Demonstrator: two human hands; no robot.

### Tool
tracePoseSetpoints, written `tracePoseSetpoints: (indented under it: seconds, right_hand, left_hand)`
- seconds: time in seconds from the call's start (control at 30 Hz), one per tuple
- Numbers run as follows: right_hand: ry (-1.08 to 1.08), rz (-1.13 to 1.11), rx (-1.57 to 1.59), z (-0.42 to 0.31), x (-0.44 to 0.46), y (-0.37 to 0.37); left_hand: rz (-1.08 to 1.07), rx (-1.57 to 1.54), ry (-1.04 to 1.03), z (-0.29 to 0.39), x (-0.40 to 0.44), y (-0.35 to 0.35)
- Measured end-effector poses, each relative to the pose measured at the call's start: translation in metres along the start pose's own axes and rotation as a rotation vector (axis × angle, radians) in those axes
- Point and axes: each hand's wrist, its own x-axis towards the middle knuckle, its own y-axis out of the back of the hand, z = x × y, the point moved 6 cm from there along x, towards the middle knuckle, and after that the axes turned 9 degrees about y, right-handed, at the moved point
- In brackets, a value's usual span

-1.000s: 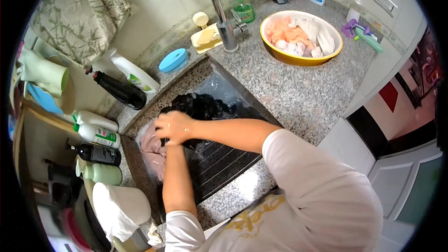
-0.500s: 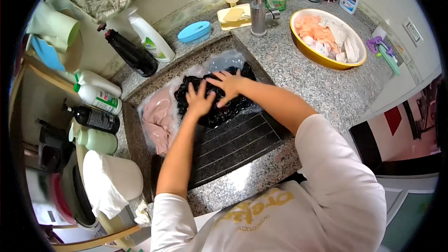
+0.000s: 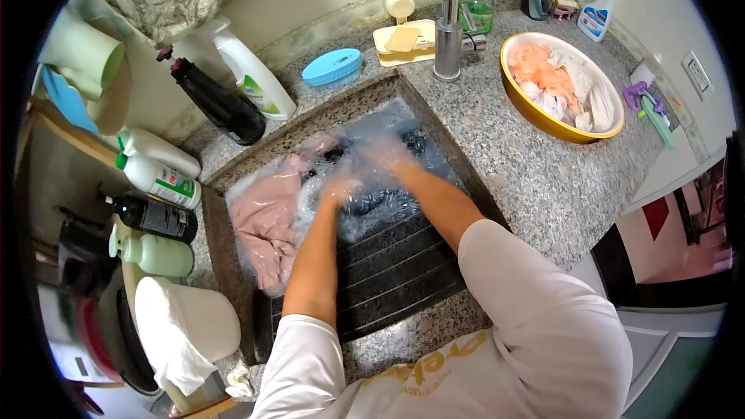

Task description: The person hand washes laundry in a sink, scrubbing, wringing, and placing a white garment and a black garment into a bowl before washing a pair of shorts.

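Observation:
Both hands are low in the soapy water of the stone sink (image 3: 225,167), over the black cloth (image 3: 376,200). My left hand (image 3: 342,186) is blurred by motion at the near left part of that cloth. My right hand (image 3: 389,157), blurred too, is a little farther right at the water's surface. The fingers of both are smeared or under water, so any hold on the cloth cannot be made out. A pink cloth (image 3: 268,206) lies wet in the left part of the sink, left of my left hand. The ribbed black washboard slope (image 3: 396,275) lies nearer my body.
A yellow-rimmed basin (image 3: 535,118) with orange and white cloths stands on the right counter. Behind the sink are the faucet (image 3: 448,50), a blue soap dish (image 3: 332,67) and a yellow soap tray (image 3: 419,53). Bottles (image 3: 225,105) and a white bucket (image 3: 206,322) line the left side.
From spread on top of the bunched black cloth, my hands have gone down into the water. The black cloth is now flatter and mostly submerged, and the water is foaming and splashing.

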Motion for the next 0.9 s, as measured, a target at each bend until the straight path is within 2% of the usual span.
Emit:
tracePoseSetpoints:
  seconds: [0.03, 0.07, 0.1, 0.13, 0.2, 0.23, 0.27, 0.33, 0.37, 0.4, 0.47, 0.53, 0.63, 0.67, 0.77, 0.8, 0.87, 0.9]
  right_hand:
    - [-0.082, -0.068, 0.074, 0.005, -0.003, -0.009]
    - [-0.100, 0.076, -0.052, 0.014, -0.007, -0.021]
    - [-0.121, 0.215, -0.169, 0.018, -0.012, -0.025]
    - [-0.121, 0.218, -0.169, 0.012, -0.009, -0.020]
    - [-0.312, 0.138, 0.296, 0.005, 0.011, -0.016]
    - [-0.183, 0.181, 0.344, -0.010, 0.025, -0.007]
    - [-0.054, 0.222, 0.391, -0.028, 0.035, 0.003]
    - [0.041, 0.239, 0.368, -0.097, 0.035, 0.054]
    - [0.156, 0.290, 0.343, -0.127, 0.034, 0.066]
    - [0.272, 0.341, 0.315, -0.152, 0.031, 0.073]
    - [0.545, 0.368, 0.288, -0.196, 0.015, 0.080]
    - [0.680, 0.433, 0.221, -0.205, 0.005, 0.070]
    - [0.498, 0.447, 0.091, -0.159, 0.009, 0.067]
    - [0.481, 0.524, 0.066, -0.137, 0.012, 0.063]
    - [0.398, 0.480, 0.054, -0.101, 0.013, 0.072]
    - [0.334, 0.421, -0.011, -0.084, 0.012, 0.071]
    - [0.251, 0.291, -0.142, -0.055, 0.005, 0.076]
    - [0.214, 0.167, -0.160, -0.040, 0.002, 0.075]
  left_hand:
    - [-0.155, 0.290, -0.361, 0.005, -0.004, -0.001]
    - [-0.140, 0.295, -0.368, -0.002, -0.006, 0.004]
    - [-0.136, -0.292, -0.032, -0.008, -0.026, 0.030]
    - [-0.123, -0.872, 0.317, -0.022, -0.046, 0.041]
    - [-0.223, -1.203, 0.436, -0.031, -0.059, 0.048]
    - [-0.211, -1.245, 0.586, -0.041, -0.062, 0.047]
    - [-0.168, -1.242, 0.564, -0.044, -0.060, 0.049]
    - [-0.171, -1.403, 0.512, -0.016, -0.068, 0.060]
    - [-0.081, -1.420, 0.532, -0.050, -0.052, 0.046]
    - [-0.037, -1.486, 0.488, -0.055, -0.048, 0.046]
    - [-0.039, -1.623, 0.404, -0.038, -0.062, 0.060]
    - [-0.039, -1.694, 0.345, -0.030, -0.068, 0.065]
    - [-0.055, -1.723, 0.233, -0.011, -0.050, 0.073]
    - [-0.063, -1.723, 0.187, -0.004, -0.043, 0.078]
    - [-0.093, -1.667, 0.050, 0.006, -0.042, 0.082]
    - [-0.123, -1.695, 0.329, 0.011, -0.057, 0.084]
    - [-0.137, -1.591, 0.406, 0.017, -0.075, 0.096]
    - [-0.023, -1.283, 0.447, 0.005, -0.079, 0.103]
